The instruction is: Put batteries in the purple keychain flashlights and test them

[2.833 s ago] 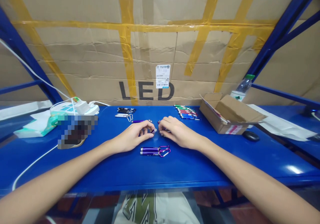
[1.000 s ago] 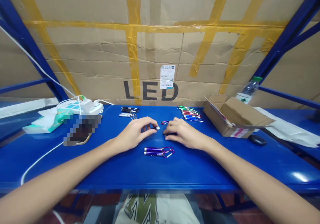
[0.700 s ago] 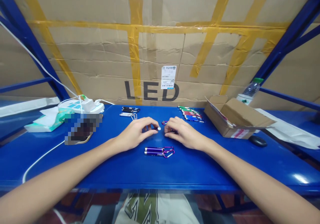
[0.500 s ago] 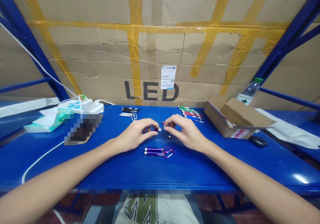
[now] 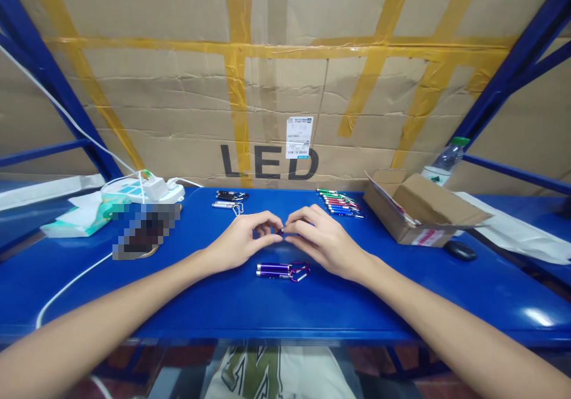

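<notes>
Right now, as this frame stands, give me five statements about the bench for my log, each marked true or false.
1. The left hand pinches a small purple part. True.
2. The right hand holds the plastic bottle. False: its fingertips are at the purple part.
3. A black computer mouse lies beside the cardboard box. True.
4. The cardboard box is taped shut. False: its top is open.
5. Two purple penlights with carabiners lie on the blue tabletop. True.

Black "LED" lettering (image 5: 266,162) reads clearly on the cardboard sheet (image 5: 187,113), below the white label (image 5: 299,137), whose print is illegible.
</notes>
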Motion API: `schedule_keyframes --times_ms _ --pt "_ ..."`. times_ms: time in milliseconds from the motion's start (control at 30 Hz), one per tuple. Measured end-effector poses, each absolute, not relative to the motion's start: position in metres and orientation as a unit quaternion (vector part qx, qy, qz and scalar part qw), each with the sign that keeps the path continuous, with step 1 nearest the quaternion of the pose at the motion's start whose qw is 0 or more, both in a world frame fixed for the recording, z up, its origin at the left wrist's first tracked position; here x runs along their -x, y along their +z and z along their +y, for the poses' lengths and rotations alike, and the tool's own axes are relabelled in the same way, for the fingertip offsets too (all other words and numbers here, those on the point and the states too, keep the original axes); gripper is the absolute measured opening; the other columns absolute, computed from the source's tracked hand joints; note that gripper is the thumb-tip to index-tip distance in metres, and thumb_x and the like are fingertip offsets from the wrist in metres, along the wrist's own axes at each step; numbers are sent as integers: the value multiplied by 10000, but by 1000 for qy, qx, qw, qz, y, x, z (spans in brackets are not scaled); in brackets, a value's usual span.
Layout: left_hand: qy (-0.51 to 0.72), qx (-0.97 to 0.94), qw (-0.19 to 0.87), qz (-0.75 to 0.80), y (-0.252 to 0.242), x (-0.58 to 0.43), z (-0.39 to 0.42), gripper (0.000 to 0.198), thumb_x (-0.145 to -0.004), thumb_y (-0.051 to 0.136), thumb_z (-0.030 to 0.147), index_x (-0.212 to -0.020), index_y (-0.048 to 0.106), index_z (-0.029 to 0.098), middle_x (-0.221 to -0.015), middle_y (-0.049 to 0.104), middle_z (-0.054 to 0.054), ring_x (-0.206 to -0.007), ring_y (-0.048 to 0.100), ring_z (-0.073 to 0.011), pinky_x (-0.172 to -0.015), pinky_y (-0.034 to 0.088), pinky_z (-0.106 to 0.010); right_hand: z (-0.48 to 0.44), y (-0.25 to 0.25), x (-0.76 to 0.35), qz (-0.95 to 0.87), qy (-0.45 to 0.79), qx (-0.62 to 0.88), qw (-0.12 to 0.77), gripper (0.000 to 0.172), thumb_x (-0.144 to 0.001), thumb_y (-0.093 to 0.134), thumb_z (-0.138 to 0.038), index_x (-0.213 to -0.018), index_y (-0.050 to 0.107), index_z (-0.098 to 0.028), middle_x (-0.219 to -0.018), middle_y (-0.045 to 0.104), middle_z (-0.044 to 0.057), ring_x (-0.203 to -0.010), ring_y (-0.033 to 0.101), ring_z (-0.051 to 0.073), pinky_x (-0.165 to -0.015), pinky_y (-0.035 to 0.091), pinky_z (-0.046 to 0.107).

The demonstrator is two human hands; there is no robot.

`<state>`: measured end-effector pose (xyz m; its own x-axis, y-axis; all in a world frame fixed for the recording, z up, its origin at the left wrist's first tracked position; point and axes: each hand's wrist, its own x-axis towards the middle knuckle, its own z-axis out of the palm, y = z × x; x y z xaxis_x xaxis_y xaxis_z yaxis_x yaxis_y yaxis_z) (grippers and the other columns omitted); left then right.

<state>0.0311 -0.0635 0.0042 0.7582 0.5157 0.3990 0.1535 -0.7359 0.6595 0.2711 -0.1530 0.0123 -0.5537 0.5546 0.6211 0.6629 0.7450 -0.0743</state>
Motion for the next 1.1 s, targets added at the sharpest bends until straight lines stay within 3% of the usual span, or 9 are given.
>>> schedule_keyframes --times_ms 200,367,467,600,767,933,1100 --pt "306 -878 318 186 4 -31 -61 171 -1036 701 339 -1141 732 208 -1078 778 -39 -900 701 -175 -866 561 -305 -152 13 -274 -849 -80 386 351 168 -1142 483 -225 -1199 640 -218 -1139 688 121 -1025 608 259 -902 521 421" --pt "325 -872 322 177 5 -30 -60 164 -1028 702 318 -1140 730 201 -1154 788 -67 -979 734 -198 -894 590 -314 -147 14 -285 -884 -84 427 168 148 -1102 593 -294 -1044 688 -196 -1011 706 93 -915 575 259 -841 440 419" --pt "324 -872 319 183 6 -31 -60 158 -1021 707 327 -1114 728 201 -1142 793 -68 -940 737 -195 -862 598 -310 -145 14 -290 -898 -48 420 120 158 -1091 613 -266 -987 711 -199 -992 709 81 -924 599 250 -864 422 415" --pt "317 -865 338 191 6 -32 -60 163 -1007 724 339 -1090 716 199 -1122 793 -59 -899 734 -183 -820 596 -298 -143 12 -296 -908 8 401 124 164 -1102 571 -191 -1080 733 -210 -1049 729 83 -1007 646 256 -937 438 437" --pt "304 -862 352 201 5 -32 -58 174 -1005 727 342 -1103 711 199 -1121 784 -53 -910 724 -179 -828 584 -302 -140 9 -300 -907 38 396 137 187 -1110 574 -194 -1159 754 -207 -1103 746 99 -1022 660 259 -925 480 427" --pt "301 -863 352 199 5 -31 -58 173 -1005 730 343 -1103 715 200 -1116 781 -52 -904 716 -176 -835 580 -304 -139 10 -302 -910 44 382 152 235 -1116 545 -176 -1131 776 -212 -1073 759 101 -998 678 254 -889 499 405" --pt "290 -864 365 190 5 -31 -60 156 -1009 726 329 -1093 712 198 -1099 777 -50 -886 713 -170 -838 583 -304 -140 11 -300 -907 20 396 141 249 -1120 535 -183 -976 737 -205 -991 713 88 -931 634 248 -834 476 389"
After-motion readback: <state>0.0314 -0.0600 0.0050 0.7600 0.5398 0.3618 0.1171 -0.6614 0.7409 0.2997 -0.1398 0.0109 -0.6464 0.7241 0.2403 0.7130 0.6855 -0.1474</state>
